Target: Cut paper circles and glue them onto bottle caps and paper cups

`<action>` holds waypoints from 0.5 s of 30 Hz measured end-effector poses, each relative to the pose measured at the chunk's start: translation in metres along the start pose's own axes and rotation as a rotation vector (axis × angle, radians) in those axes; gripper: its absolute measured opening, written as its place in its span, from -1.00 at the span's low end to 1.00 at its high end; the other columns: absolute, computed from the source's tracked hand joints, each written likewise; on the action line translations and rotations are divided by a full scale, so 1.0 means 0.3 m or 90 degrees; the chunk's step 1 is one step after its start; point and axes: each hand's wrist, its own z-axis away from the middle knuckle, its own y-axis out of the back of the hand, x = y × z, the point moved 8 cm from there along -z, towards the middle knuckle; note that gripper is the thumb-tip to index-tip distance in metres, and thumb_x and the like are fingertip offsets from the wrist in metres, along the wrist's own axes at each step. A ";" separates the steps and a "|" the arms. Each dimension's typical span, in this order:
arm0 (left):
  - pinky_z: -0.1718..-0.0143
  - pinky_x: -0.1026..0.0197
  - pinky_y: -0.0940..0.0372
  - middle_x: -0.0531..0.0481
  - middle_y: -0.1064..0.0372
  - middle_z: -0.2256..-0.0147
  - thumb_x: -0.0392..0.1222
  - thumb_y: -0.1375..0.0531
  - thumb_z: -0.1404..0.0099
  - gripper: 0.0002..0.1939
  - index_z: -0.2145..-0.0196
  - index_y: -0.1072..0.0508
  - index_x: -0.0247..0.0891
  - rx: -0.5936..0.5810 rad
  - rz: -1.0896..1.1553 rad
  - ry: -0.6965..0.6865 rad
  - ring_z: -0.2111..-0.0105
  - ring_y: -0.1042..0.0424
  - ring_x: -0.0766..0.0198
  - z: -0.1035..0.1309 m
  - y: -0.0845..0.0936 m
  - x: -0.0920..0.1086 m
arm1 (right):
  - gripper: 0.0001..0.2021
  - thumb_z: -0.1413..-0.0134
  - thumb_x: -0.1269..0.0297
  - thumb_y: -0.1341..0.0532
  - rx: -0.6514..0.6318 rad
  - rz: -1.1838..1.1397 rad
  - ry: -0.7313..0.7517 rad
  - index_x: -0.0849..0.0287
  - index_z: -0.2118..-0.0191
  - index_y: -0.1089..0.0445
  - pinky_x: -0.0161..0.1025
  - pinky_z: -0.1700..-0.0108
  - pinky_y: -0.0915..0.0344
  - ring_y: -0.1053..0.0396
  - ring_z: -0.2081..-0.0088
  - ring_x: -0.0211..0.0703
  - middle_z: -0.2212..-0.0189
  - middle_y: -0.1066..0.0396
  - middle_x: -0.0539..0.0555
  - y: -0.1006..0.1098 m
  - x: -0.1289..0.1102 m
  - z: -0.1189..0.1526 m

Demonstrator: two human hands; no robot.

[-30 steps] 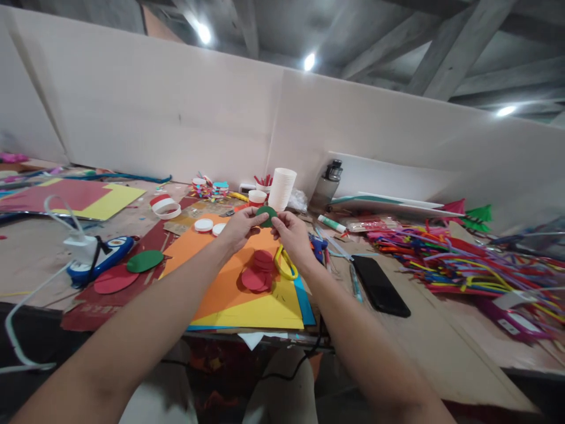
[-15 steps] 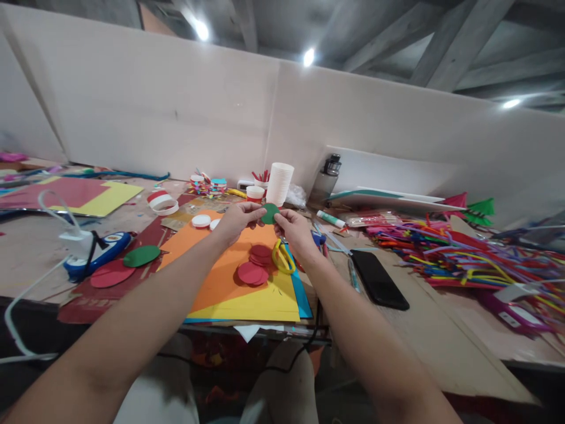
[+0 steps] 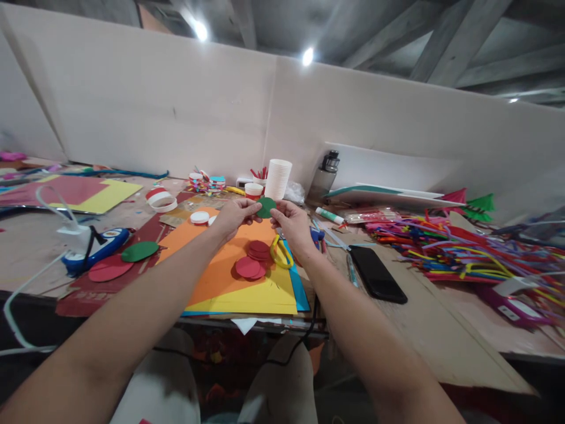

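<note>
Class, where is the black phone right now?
In the head view, the black phone lies right of the right forearm, on brown cardboard, beside the pen.

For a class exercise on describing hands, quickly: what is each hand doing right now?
Left hand: closed, fingers pinching the green paper circle.
Right hand: closed, pinching the same circle's other side.
</note>
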 end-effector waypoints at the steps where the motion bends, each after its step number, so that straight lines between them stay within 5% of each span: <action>1: 0.56 0.33 -0.06 -0.05 -0.42 0.56 0.00 -0.49 0.14 -0.60 0.52 -0.47 -0.35 -0.006 0.006 -0.003 0.57 -0.37 0.37 0.001 -0.003 0.000 | -0.65 0.17 0.18 -0.33 0.006 0.002 0.000 0.19 0.20 -0.41 -0.36 0.49 -0.31 -0.33 0.54 -0.34 0.57 -0.36 -0.12 0.005 0.004 -0.004; 15: 0.54 0.37 -0.21 -0.06 -0.45 0.52 0.02 -0.44 0.03 -0.59 0.42 -0.48 -0.38 -0.076 0.046 0.028 0.53 -0.45 0.34 -0.005 -0.014 -0.017 | -0.62 0.21 0.23 -0.33 -0.014 -0.023 -0.012 0.20 0.17 -0.42 -0.41 0.55 -0.26 -0.30 0.60 -0.38 0.63 -0.32 -0.17 0.011 0.023 -0.017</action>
